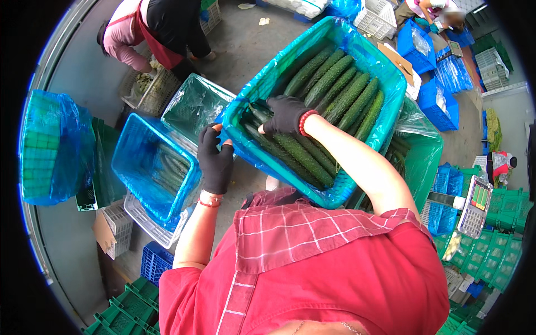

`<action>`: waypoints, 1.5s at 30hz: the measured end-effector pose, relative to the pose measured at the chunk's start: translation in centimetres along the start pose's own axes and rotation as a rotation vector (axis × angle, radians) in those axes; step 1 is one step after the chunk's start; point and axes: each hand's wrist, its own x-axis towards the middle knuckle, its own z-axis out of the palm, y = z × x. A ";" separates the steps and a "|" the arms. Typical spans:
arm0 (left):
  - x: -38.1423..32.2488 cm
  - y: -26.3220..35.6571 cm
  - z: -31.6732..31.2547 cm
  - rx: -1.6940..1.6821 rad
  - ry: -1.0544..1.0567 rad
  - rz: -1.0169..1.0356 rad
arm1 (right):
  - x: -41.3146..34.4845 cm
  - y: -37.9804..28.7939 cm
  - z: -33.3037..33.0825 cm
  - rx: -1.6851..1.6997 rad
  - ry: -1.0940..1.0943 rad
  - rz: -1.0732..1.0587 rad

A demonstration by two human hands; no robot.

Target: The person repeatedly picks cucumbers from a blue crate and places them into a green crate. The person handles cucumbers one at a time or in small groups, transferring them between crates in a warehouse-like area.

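A large green plastic crate (274, 63) lined with blue film stands in front of me, holding two groups of long dark cucumbers (335, 90). My right hand (289, 115), in a black fingerless glove, reaches into it and rests over the cucumbers at its left end; the fingers are partly hidden, so a grip cannot be told. My left hand (215, 157), gloved alike, is raised just outside the crate's left corner, fingers apart and holding nothing. To its left, a smaller blue-lined crate (125, 157) holds more cucumbers (169, 171).
A film-lined crate (188, 92) stands beyond my left hand. At upper left a person (155, 29) bends over a white crate (167, 90). A green crate (427, 167) and a weighing scale (473, 205) are at right. Stacked green crates (134, 305) stand at lower left.
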 end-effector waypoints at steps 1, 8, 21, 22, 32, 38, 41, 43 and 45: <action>0.0 0.2 -0.1 -0.022 0.007 0.017 | 0.2 -0.5 -0.3 -0.024 -0.053 -0.011; -0.5 1.8 1.2 0.002 -0.070 0.225 | 3.0 -1.7 -1.1 -0.128 -0.158 -0.086; -1.0 1.0 1.3 -0.060 -0.157 0.210 | 7.0 -0.6 0.5 -0.077 -0.331 0.048; -1.0 1.0 1.4 -0.048 -0.138 0.223 | 7.3 -0.5 0.5 -0.140 -0.260 0.060; -0.7 0.9 1.9 -0.028 -0.167 0.269 | 7.0 -0.5 -0.1 -0.082 -0.331 0.107; -0.3 0.9 2.0 0.069 -0.206 0.291 | 7.9 -0.3 0.4 -0.016 -0.348 0.103; 0.1 1.0 2.2 0.116 -0.190 0.308 | 7.4 0.5 -0.6 -0.018 -0.330 0.116; 0.3 1.0 2.2 0.206 -0.214 0.317 | 6.1 1.5 -1.8 0.122 -0.169 0.087; 0.5 1.2 2.5 0.291 -0.245 0.304 | 4.0 2.5 -2.4 0.274 -0.030 0.133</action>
